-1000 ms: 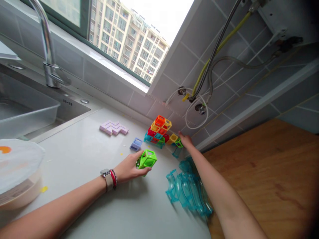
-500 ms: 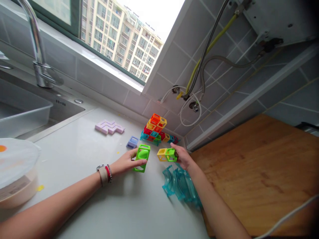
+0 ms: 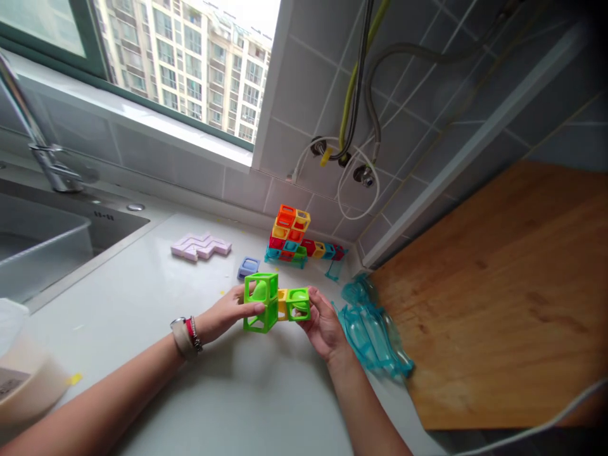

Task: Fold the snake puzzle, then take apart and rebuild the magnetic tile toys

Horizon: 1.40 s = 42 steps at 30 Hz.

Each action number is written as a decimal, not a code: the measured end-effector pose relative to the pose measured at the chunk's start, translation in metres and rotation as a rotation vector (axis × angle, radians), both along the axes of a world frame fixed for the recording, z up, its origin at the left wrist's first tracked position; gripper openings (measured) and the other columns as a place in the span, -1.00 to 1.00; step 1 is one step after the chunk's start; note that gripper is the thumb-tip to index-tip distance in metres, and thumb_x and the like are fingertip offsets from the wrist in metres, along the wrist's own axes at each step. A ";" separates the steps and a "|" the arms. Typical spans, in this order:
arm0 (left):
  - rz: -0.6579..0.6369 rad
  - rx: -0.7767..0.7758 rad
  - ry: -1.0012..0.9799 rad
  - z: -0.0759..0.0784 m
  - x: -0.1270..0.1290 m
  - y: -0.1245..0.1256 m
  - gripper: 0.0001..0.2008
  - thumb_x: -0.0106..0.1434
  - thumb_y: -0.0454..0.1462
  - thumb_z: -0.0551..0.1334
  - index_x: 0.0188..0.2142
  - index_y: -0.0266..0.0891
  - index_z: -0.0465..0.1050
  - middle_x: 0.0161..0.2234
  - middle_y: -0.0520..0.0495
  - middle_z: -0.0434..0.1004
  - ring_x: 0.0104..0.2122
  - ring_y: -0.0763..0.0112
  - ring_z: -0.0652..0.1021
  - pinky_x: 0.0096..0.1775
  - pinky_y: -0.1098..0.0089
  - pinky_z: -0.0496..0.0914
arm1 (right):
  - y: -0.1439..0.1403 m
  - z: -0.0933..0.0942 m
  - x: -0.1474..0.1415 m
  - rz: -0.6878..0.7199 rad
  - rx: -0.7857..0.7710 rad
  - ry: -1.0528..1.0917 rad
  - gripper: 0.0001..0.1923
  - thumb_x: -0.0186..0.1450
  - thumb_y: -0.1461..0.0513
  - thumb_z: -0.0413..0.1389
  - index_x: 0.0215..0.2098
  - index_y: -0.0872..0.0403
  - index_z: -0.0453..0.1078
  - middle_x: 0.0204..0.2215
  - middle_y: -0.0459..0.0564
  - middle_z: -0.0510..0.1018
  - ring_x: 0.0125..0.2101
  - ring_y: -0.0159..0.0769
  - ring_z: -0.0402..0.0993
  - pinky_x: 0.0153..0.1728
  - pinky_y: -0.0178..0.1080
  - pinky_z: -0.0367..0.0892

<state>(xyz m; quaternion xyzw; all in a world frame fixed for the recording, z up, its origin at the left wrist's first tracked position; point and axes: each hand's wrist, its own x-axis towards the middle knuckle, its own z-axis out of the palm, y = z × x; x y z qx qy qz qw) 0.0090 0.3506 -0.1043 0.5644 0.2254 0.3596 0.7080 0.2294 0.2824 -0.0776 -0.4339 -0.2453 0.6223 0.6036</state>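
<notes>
My left hand (image 3: 232, 312) is closed around a tall green open-framed block piece (image 3: 270, 310), with a rounded green part inside its upper half. From the other side, my right hand (image 3: 325, 326) grips a green cube block (image 3: 299, 304) with its fingertips. A yellow cube block (image 3: 282, 305) sits between the two green pieces and appears to touch both. Just behind my left hand, a blue-purple cube block (image 3: 248, 268) lies on the counter. Farther back stands a stack of red, orange, yellow and teal cube blocks (image 3: 287, 234), with a row of blocks (image 3: 324, 249) to its right.
Translucent teal curved track pieces (image 3: 375, 335) lie right of my right hand, beside a wooden board (image 3: 498, 304). Pink zigzag pieces (image 3: 202, 246) rest at the back left. A sink (image 3: 114, 221) with a plastic bin (image 3: 42, 247) and a round container (image 3: 28, 380) stand left.
My hands have come together, bringing the yellow and green cubes against the tall green piece. My right hand has moved left, and the camera view has shifted and turned slightly.
</notes>
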 end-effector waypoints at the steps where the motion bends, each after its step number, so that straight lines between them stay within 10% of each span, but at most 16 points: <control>1: 0.005 0.015 0.038 -0.001 0.000 0.001 -0.52 0.11 -0.04 0.45 -0.05 -0.27 0.57 -0.10 -0.24 0.65 -0.13 0.04 0.63 -0.11 0.18 0.54 | -0.001 -0.005 -0.001 -0.046 0.052 -0.053 -0.59 0.15 0.05 0.41 -0.21 0.00 0.35 -0.35 -0.14 0.58 -0.45 -0.38 0.50 -0.42 -0.33 0.45; 9: 0.124 0.149 0.287 0.001 0.002 0.002 -0.42 0.12 -0.06 0.46 0.09 -0.24 0.50 0.03 -0.25 0.59 -0.03 -0.04 0.60 -0.05 0.15 0.56 | -0.007 -0.004 -0.006 -0.363 0.290 -0.443 -0.64 0.22 0.08 0.35 -0.15 0.00 0.34 -0.28 -0.06 0.57 -0.26 -0.29 0.52 -0.23 -0.25 0.49; 22: 0.349 0.295 0.298 0.017 -0.001 -0.009 -0.41 0.21 -0.02 0.36 0.14 -0.29 0.45 0.14 -0.29 0.51 0.07 -0.08 0.55 -0.02 0.14 0.53 | -0.015 0.006 -0.010 -0.107 0.283 0.032 -0.70 0.22 0.19 0.31 -0.09 0.02 0.46 -0.03 0.05 0.63 -0.02 -0.12 0.59 0.05 0.00 0.45; 42: 0.161 -0.035 0.094 0.019 0.005 -0.019 -0.58 0.29 -0.04 0.32 -0.01 -0.30 0.41 -0.10 -0.28 0.64 -0.17 -0.01 0.68 -0.18 0.09 0.58 | -0.030 0.012 -0.019 0.108 0.666 -0.802 -0.43 0.28 0.30 0.22 0.25 -0.09 0.39 0.15 0.03 0.46 0.19 -0.08 0.36 0.27 -0.04 0.25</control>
